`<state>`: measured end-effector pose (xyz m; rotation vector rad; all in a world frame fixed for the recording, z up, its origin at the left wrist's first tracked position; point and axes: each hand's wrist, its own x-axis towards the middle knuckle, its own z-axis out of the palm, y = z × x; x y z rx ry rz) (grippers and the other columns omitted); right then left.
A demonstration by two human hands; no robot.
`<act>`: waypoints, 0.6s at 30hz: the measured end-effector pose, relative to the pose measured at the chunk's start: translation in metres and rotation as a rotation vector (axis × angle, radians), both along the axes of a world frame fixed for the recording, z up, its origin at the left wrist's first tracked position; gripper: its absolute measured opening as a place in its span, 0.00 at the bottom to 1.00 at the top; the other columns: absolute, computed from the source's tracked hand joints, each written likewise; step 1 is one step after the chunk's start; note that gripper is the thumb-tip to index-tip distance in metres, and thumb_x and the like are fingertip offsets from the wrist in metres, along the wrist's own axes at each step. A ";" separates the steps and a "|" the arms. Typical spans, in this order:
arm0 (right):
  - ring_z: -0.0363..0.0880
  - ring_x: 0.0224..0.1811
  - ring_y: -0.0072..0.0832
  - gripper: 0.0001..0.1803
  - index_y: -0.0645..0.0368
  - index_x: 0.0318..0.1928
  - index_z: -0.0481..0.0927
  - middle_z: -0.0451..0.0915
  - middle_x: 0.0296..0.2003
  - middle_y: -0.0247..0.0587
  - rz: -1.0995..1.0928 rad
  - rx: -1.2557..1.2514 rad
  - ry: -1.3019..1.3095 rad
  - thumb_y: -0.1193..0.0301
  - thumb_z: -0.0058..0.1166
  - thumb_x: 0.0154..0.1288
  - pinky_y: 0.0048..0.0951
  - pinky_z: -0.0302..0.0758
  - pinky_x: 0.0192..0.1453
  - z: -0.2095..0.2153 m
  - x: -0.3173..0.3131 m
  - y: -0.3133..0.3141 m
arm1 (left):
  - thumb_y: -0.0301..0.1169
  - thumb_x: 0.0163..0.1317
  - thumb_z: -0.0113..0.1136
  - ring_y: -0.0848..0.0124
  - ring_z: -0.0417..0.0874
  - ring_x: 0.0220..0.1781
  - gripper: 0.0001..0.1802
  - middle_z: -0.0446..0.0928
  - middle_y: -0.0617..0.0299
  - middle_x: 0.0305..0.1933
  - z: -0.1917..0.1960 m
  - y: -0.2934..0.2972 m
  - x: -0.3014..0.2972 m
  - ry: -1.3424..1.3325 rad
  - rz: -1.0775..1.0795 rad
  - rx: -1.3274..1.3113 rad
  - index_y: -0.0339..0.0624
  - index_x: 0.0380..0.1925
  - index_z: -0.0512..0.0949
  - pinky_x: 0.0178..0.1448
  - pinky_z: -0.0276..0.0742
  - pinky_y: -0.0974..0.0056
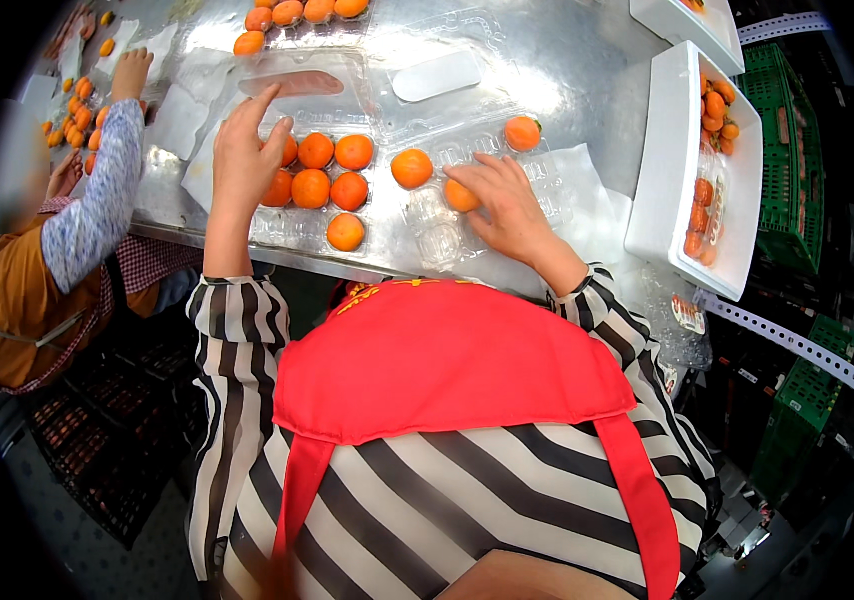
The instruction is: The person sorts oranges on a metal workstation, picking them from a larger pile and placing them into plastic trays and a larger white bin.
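Observation:
My right hand [509,208] has its fingers curled over a round orange fruit [462,196] in a clear plastic tray [439,245]. Another orange fruit [412,168] sits just left of those fingers, and a third fruit [522,133] lies beyond them. My left hand [245,150], fingers spread, hovers at the left side of a second clear tray [375,205] and partly covers it. Several round orange fruits [311,188] sit there in rows. The clear lid [347,65] of this tray extends away from me, with an oval label on it.
More orange fruits [288,12] stand at the far edge. On the right are a white box [662,170] with packed fruit and green crates [789,160]. A co-worker's arm [107,170] reaches over the metal table [587,95] at left, near loose fruits and paper.

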<state>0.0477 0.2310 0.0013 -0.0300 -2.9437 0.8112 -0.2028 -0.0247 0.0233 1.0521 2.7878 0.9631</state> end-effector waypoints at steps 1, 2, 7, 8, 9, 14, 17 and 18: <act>0.65 0.69 0.47 0.35 0.48 0.65 0.73 0.75 0.59 0.40 0.009 -0.010 0.002 0.80 0.57 0.53 0.56 0.55 0.74 -0.001 -0.001 0.001 | 0.30 0.65 0.61 0.55 0.74 0.67 0.27 0.75 0.50 0.64 0.004 0.001 0.004 -0.039 0.009 0.036 0.45 0.65 0.73 0.69 0.68 0.57; 0.65 0.69 0.47 0.35 0.48 0.65 0.73 0.75 0.60 0.40 0.018 -0.019 0.003 0.80 0.56 0.53 0.56 0.55 0.75 -0.003 -0.002 0.002 | 0.29 0.65 0.60 0.57 0.75 0.67 0.26 0.76 0.51 0.63 0.007 0.003 0.009 -0.078 0.017 0.071 0.44 0.64 0.73 0.69 0.68 0.58; 0.65 0.69 0.48 0.34 0.51 0.64 0.73 0.74 0.60 0.45 -0.011 -0.154 0.037 0.78 0.58 0.53 0.55 0.56 0.74 0.005 -0.015 -0.001 | 0.27 0.65 0.59 0.60 0.73 0.69 0.25 0.75 0.52 0.65 0.018 0.004 0.015 0.055 -0.012 0.267 0.44 0.64 0.74 0.71 0.66 0.60; 0.64 0.69 0.49 0.34 0.52 0.64 0.73 0.74 0.60 0.46 -0.027 -0.218 0.064 0.78 0.59 0.53 0.55 0.57 0.73 0.007 -0.021 -0.003 | 0.27 0.65 0.58 0.60 0.72 0.69 0.25 0.74 0.52 0.65 0.021 0.004 0.013 0.101 -0.025 0.291 0.44 0.64 0.74 0.71 0.65 0.59; 0.65 0.69 0.49 0.34 0.52 0.64 0.72 0.73 0.61 0.47 -0.015 -0.266 0.077 0.77 0.60 0.53 0.55 0.57 0.73 0.008 -0.027 -0.007 | 0.27 0.66 0.58 0.60 0.72 0.70 0.25 0.74 0.52 0.66 0.022 0.005 0.011 0.147 -0.038 0.315 0.44 0.63 0.74 0.71 0.65 0.59; 0.67 0.66 0.48 0.34 0.53 0.64 0.72 0.73 0.59 0.48 0.105 -0.150 0.180 0.77 0.62 0.53 0.52 0.61 0.70 -0.003 -0.058 -0.029 | 0.27 0.66 0.58 0.60 0.71 0.70 0.24 0.73 0.52 0.67 0.012 0.005 0.014 0.035 -0.075 0.258 0.44 0.62 0.75 0.72 0.65 0.59; 0.70 0.62 0.47 0.34 0.52 0.63 0.73 0.74 0.54 0.48 0.098 -0.040 0.074 0.78 0.62 0.53 0.51 0.62 0.70 -0.016 -0.067 -0.031 | 0.27 0.64 0.58 0.58 0.75 0.66 0.23 0.75 0.51 0.63 0.014 0.006 0.020 0.030 -0.072 0.284 0.43 0.61 0.76 0.69 0.69 0.59; 0.70 0.60 0.47 0.34 0.52 0.63 0.73 0.74 0.52 0.48 0.091 -0.045 0.064 0.78 0.61 0.52 0.52 0.62 0.69 -0.018 -0.069 -0.030 | 0.26 0.64 0.59 0.57 0.76 0.65 0.23 0.76 0.51 0.62 0.015 0.006 0.022 0.035 -0.065 0.302 0.43 0.60 0.76 0.67 0.70 0.59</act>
